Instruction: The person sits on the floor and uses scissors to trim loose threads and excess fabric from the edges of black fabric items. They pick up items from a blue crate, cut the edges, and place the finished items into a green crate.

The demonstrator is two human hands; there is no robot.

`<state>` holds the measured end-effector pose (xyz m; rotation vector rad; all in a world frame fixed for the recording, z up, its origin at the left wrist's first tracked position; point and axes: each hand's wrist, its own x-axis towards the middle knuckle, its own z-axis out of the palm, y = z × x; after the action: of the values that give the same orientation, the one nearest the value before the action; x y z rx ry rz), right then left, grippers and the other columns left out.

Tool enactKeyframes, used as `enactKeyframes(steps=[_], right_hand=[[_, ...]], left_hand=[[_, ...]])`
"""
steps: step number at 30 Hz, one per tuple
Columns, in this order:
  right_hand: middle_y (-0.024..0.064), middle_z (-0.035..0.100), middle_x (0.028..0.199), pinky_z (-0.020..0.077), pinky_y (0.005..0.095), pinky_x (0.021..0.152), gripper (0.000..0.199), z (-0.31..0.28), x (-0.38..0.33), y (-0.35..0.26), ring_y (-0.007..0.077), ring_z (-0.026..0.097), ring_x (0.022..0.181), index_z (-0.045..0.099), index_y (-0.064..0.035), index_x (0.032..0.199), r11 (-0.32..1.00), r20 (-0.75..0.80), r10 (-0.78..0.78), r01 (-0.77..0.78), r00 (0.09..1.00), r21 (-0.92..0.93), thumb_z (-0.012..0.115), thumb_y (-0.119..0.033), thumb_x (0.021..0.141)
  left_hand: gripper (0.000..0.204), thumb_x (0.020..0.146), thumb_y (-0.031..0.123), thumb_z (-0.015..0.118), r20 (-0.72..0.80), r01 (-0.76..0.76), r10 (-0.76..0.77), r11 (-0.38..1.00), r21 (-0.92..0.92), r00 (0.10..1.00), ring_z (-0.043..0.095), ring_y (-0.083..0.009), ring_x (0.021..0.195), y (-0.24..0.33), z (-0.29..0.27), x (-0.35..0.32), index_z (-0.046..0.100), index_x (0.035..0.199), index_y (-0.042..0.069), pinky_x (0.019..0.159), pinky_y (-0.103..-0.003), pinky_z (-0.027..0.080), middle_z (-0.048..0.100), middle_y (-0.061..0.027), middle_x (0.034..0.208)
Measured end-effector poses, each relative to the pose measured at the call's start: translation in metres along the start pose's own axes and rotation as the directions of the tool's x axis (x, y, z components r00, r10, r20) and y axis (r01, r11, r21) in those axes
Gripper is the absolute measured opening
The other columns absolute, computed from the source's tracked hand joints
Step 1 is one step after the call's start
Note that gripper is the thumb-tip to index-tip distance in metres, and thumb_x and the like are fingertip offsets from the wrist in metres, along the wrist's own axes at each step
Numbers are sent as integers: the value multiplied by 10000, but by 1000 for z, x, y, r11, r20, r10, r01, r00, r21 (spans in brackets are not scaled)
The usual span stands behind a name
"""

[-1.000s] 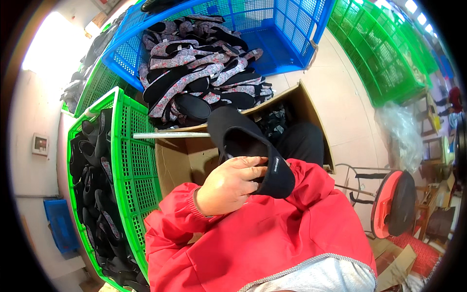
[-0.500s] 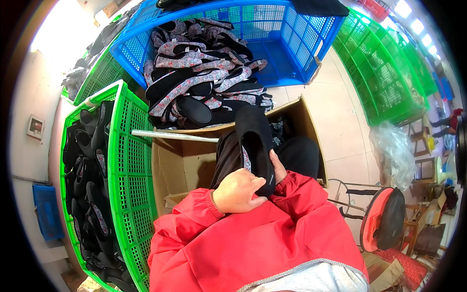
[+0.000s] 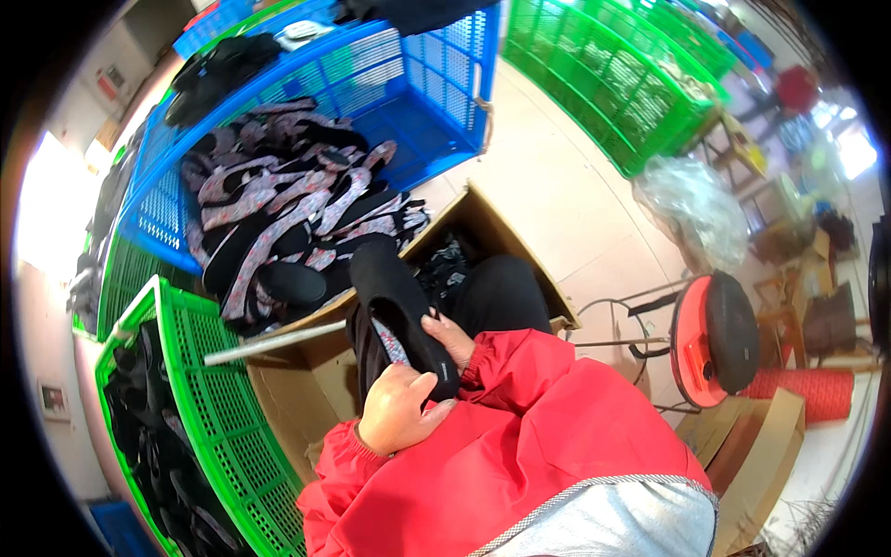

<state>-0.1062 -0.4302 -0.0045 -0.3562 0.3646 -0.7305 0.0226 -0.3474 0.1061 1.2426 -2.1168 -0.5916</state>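
Observation:
A black slipper (image 3: 394, 306) with a patterned inner lining is held over my lap, sole side toward the camera. My left hand (image 3: 399, 408) grips its heel end from below. My right hand (image 3: 452, 339) holds its right edge, fingers curled against it. Both arms wear red sleeves. Below the slipper sits an open cardboard box (image 3: 483, 223).
A blue crate (image 3: 436, 74) ahead holds several black and patterned slippers (image 3: 288, 213). A green crate (image 3: 200, 408) at my left holds dark slippers. More green crates (image 3: 603, 84) stand at the upper right. A red round heater (image 3: 710, 339) and cardboard boxes (image 3: 752, 455) lie to the right.
The view has swung right and tilted. The slipper has turned in my hands, and my right hand has come onto its edge while the left stays at the heel.

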Motion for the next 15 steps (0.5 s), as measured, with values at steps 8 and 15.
enactKeyframes(steps=[8,15], right_hand=[[84,585,1193,507,339,921,578,-10,1,6,186,610,1023,396,-80,1372,995,-66,-55,61,996,84,653,-306,907],[27,621,1115,497,285,858,526,-11,2,6,130,609,945,500,-73,1287,954,-126,-183,207,975,219,638,-409,906]], left_hand=[[271,664,153,775,31,13,-15,997,80,999,550,-358,736,6,6,4,571,756,0,654,-437,443,559,-171,717],[248,708,86,735,-56,49,-42,990,135,998,565,-369,769,6,20,8,611,891,-28,687,-426,452,595,-183,780]])
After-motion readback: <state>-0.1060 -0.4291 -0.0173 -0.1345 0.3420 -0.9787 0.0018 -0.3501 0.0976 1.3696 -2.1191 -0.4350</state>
